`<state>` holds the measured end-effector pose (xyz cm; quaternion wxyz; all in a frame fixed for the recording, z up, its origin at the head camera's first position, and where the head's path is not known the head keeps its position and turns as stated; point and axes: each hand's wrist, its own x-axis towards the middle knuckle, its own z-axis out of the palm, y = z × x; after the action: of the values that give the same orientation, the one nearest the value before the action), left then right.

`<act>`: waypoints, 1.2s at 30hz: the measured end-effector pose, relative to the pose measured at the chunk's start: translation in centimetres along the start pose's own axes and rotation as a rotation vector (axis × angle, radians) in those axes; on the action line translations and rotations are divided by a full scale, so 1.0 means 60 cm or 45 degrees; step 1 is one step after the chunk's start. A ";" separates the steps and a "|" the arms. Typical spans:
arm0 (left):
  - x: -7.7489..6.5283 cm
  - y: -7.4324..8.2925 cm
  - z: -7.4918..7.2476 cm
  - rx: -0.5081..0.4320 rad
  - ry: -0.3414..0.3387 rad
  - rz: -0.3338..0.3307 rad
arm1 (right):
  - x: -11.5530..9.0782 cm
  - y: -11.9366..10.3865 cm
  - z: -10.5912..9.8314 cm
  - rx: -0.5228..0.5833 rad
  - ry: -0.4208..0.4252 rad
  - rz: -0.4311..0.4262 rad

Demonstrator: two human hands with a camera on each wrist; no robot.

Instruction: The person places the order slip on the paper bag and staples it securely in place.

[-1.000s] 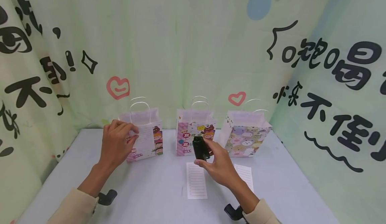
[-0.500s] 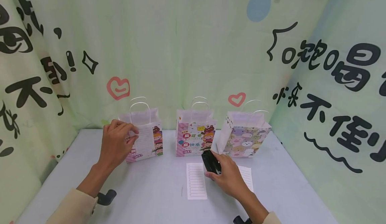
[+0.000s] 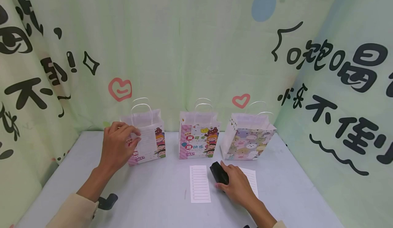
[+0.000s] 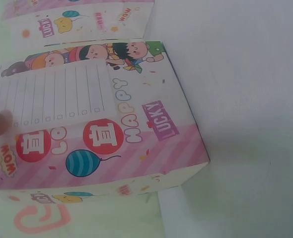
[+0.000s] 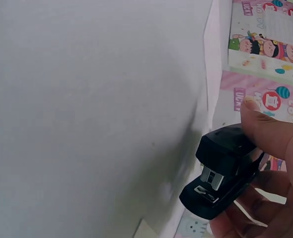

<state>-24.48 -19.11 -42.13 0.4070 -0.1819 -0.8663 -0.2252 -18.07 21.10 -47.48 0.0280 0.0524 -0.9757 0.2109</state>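
Observation:
My left hand (image 3: 117, 148) pinches a lined white card (image 4: 67, 94) against the upper front of the left paper gift bag (image 3: 161, 142). The thumb lies on the card in the left wrist view; the other fingers are mostly hidden there. My right hand (image 3: 237, 184) grips a black stapler (image 5: 226, 153), thumb on one side and fingers curled round the other. The stapler's front end, with its metal tip, faces away from the palm. It is held low over the table, between two more lined cards, one (image 3: 200, 184) to its left and another (image 3: 250, 178) partly behind the hand.
A matching pink gift bag (image 3: 196, 146) stands in the middle, and a bag with an animal print (image 3: 250, 144) stands at right. All three have upright white handles. A printed curtain (image 3: 184, 50) surrounds the white table (image 3: 159, 200).
My right hand has moved down and to the right with the stapler, away from the middle bag. My left hand stays at the left bag, holding the card.

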 end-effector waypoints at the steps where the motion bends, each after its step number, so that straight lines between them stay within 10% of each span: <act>1: 0.000 0.000 0.000 -0.002 -0.001 -0.002 | -0.001 0.002 0.001 -0.005 -0.010 0.002; 22: -0.009 0.047 -0.018 -0.118 0.221 -0.019 | -0.004 0.012 0.015 -0.032 -0.020 0.036; 36: 0.021 0.116 0.019 -0.223 0.157 0.121 | 0.001 0.004 0.015 0.048 0.100 0.014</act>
<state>-22.51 -12.55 -40.08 0.4522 -0.2435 -0.8071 -0.2913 -18.17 20.95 -48.40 0.0640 0.0392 -0.9700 0.2313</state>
